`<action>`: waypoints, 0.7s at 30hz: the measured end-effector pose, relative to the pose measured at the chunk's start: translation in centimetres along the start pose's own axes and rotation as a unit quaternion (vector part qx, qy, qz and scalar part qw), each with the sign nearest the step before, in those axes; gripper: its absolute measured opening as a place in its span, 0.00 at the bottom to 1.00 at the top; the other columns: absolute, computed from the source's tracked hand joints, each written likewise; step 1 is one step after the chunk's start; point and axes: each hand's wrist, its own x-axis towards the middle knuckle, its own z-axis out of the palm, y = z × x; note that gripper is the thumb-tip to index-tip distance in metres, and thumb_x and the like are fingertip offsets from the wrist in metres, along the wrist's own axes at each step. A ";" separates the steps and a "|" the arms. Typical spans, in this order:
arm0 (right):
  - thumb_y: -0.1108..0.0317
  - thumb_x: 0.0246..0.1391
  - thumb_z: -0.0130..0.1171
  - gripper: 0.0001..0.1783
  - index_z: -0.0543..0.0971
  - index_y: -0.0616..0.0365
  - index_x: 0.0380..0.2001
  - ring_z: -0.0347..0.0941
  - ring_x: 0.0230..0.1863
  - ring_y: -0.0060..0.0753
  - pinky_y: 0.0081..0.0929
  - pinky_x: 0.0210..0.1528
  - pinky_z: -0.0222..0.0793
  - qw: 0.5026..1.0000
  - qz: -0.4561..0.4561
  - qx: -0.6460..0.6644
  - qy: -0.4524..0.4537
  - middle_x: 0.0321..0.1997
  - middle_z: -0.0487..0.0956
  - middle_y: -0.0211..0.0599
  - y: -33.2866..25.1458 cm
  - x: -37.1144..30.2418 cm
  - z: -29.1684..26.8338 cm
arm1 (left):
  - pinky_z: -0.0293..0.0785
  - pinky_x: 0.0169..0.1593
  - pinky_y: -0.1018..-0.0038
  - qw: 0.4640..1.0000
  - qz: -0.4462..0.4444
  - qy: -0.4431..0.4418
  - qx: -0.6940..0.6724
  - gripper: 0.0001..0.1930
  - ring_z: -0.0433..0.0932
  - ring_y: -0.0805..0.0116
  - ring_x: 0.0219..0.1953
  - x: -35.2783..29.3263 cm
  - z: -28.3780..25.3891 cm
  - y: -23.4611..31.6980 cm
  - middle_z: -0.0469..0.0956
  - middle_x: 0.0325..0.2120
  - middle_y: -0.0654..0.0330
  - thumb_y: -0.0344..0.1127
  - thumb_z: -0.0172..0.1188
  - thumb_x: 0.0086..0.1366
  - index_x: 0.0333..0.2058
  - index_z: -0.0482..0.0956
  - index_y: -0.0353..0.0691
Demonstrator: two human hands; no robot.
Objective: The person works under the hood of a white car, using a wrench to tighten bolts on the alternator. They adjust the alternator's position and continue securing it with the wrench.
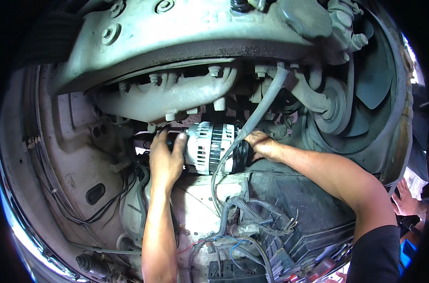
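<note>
A silver alternator (203, 150) with slotted vents and a dark banded middle lies on its side in the engine bay, below the exhaust manifold (177, 96). At its left end my left hand (167, 154) is closed around the dark rear part, thumb on top. My right hand (261, 145) grips the black right end, its fingers mostly hidden behind the alternator. A grey hose (259, 111) runs down across the front of the alternator, close to my right hand.
Above is the large engine cover (191, 33). Fan blades (372, 78) and a pulley (334, 106) stand at the right. Loose wiring (243, 207) and a black box (309, 203) lie nearer. Another person's hand (406, 200) rests at the right edge.
</note>
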 end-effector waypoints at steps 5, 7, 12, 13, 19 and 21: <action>0.41 0.67 0.38 0.32 0.63 0.45 0.67 0.62 0.68 0.53 0.61 0.58 0.71 0.989 0.100 0.065 -0.087 0.72 0.60 0.43 -1.6 -1.8 -0.1 | 0.75 0.48 0.72 0.887 -0.245 -0.152 -0.361 0.37 0.79 0.62 0.45 2.3 0.6 -3.7 0.79 0.47 0.43 0.55 0.63 0.64 0.56 0.71 0.22; 0.39 0.66 0.39 0.34 0.60 0.44 0.68 0.61 0.69 0.52 0.63 0.58 0.69 0.988 0.104 0.073 -0.085 0.72 0.59 0.43 -2.0 -2.2 0.1 | 0.78 0.40 0.73 0.829 -0.261 -0.208 -0.449 0.33 0.81 0.65 0.39 3.1 0.6 -4.5 0.81 0.42 0.48 0.50 0.65 0.64 0.54 0.73 0.24; 0.29 0.62 0.38 0.42 0.60 0.48 0.67 0.66 0.64 0.53 0.68 0.57 0.67 0.985 0.084 0.098 -0.114 0.66 0.66 0.46 -2.3 -2.1 0.7 | 0.80 0.35 0.74 0.799 -0.271 -0.269 -0.465 0.31 0.83 0.67 0.36 3.8 0.2 -4.5 0.81 0.41 0.49 0.44 0.66 0.63 0.55 0.71 0.24; 0.30 0.63 0.38 0.39 0.61 0.45 0.66 0.68 0.63 0.49 0.64 0.54 0.70 0.984 0.087 0.101 -0.116 0.64 0.67 0.42 -2.3 -2.0 0.9 | 0.81 0.36 0.74 0.802 -0.267 -0.268 -0.463 0.31 0.83 0.67 0.36 3.7 0.2 -4.2 0.81 0.41 0.48 0.42 0.66 0.63 0.55 0.70 0.23; 0.31 0.65 0.34 0.33 0.67 0.40 0.61 0.76 0.51 0.34 0.58 0.48 0.72 0.987 0.048 0.120 -0.093 0.55 0.75 0.32 -2.2 -1.4 1.1 | 0.81 0.41 0.72 0.842 -0.260 -0.212 -0.424 0.42 0.82 0.57 0.43 2.9 -0.6 -2.2 0.75 0.49 0.35 0.42 0.69 0.60 0.61 0.58 0.16; 0.36 0.67 0.32 0.29 0.68 0.39 0.57 0.77 0.49 0.34 0.57 0.46 0.73 0.989 0.056 0.115 -0.073 0.53 0.75 0.31 -2.2 -1.5 0.5 | 0.81 0.42 0.72 0.856 -0.265 -0.192 -0.400 0.44 0.82 0.56 0.45 2.6 -0.9 -1.4 0.74 0.50 0.33 0.43 0.70 0.60 0.62 0.56 0.15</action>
